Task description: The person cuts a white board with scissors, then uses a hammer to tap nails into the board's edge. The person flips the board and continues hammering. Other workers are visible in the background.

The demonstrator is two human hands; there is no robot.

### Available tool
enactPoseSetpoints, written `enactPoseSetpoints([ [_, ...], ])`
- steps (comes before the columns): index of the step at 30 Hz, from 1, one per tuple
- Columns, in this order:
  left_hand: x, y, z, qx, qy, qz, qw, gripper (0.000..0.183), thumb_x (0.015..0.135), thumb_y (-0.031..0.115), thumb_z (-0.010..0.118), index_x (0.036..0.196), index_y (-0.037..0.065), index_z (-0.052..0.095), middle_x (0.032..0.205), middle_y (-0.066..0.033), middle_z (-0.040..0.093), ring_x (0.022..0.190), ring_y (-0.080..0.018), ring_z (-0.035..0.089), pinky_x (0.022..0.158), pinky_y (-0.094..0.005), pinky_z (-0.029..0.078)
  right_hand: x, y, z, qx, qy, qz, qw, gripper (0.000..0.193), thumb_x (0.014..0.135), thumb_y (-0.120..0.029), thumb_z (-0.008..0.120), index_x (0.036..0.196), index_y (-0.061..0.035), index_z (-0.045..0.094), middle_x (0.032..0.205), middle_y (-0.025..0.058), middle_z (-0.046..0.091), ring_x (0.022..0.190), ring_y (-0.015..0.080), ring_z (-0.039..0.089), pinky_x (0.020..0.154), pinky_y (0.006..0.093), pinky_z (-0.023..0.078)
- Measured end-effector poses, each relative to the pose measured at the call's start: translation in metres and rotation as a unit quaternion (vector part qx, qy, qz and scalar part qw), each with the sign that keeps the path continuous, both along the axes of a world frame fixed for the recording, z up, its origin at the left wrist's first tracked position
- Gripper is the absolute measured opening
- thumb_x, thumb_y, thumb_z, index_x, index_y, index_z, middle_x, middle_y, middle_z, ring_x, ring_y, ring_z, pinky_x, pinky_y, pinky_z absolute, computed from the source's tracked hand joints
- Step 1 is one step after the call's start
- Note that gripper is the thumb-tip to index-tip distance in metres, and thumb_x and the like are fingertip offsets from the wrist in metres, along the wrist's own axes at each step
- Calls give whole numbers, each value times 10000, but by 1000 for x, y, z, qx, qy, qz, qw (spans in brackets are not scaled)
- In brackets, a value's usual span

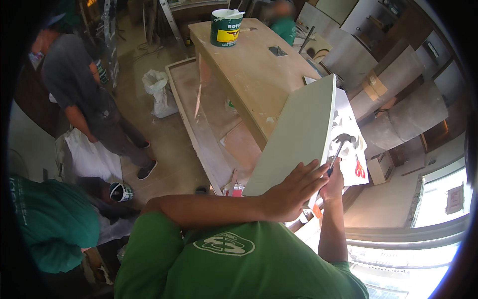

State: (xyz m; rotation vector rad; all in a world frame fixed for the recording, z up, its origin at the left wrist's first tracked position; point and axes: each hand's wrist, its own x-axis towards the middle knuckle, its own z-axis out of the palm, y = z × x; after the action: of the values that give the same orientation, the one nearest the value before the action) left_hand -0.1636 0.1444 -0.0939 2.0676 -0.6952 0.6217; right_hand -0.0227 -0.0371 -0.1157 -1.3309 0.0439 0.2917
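Note:
A pale green-white board (298,119) stands tilted on edge at the near end of the wooden table, leaning across its right side. My left hand (296,192) lies flat against the board's near part, its fingers stretched toward the board's edge. Just right of that edge, my right hand (332,185) is closed round the handle of a hammer (342,139), with the metal head pointing up and away from me. Beyond the hammer is a white surface, where scissors (359,169) with red handles lie. Some white round items beside the hammer head are too bright to make out.
The wooden table (239,65) carries a green paint bucket (226,30) and a small dark plate (278,51). A wooden-framed panel (181,114) lies below its left side. One person (79,74) stands left; another (50,219) bends nearby. A white sack (158,92) sits on the floor.

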Motion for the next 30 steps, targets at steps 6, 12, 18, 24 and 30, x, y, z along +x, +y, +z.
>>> enactPoseSetpoints([
  [6,26,-39,38,97,-2,26,995,764,821,96,689,1503,-59,380,1619,-242,307,1514,-434,277,1175,-594,285,-49,-63,-48,-265,-219,23,939,425,1099,-264,449,1401,30,504,1309,143,610,1138,214,619,976,354,516],
  [12,59,-60,64,154,-31,114,981,689,933,236,612,1511,-49,369,1606,-244,338,1496,-405,329,1159,-557,339,-63,-74,-69,27,86,-63,994,357,1049,-285,538,1276,-11,575,1032,97,653,842,187,652,675,349,554],
  [18,76,-59,92,170,17,66,983,715,888,181,615,1512,-72,375,1608,-272,326,1490,-412,341,1149,-596,356,-71,-58,-57,17,192,-98,976,341,1033,-350,491,778,-129,439,626,-16,396,484,112,390,448,277,317],
  [24,83,-65,89,141,20,64,988,761,860,179,648,1514,-85,361,1612,-292,305,1494,-418,334,1154,-599,349,-69,-60,-69,14,196,-63,978,349,1033,-365,494,785,-126,444,633,-15,402,505,109,396,465,274,328],
  [30,79,-41,94,113,9,36,993,736,842,113,649,1489,-102,372,1594,-299,325,1484,-431,340,1147,-586,362,-74,-54,-67,23,184,-56,981,262,1020,-321,558,883,-101,515,636,-7,426,504,111,400,457,264,326],
])
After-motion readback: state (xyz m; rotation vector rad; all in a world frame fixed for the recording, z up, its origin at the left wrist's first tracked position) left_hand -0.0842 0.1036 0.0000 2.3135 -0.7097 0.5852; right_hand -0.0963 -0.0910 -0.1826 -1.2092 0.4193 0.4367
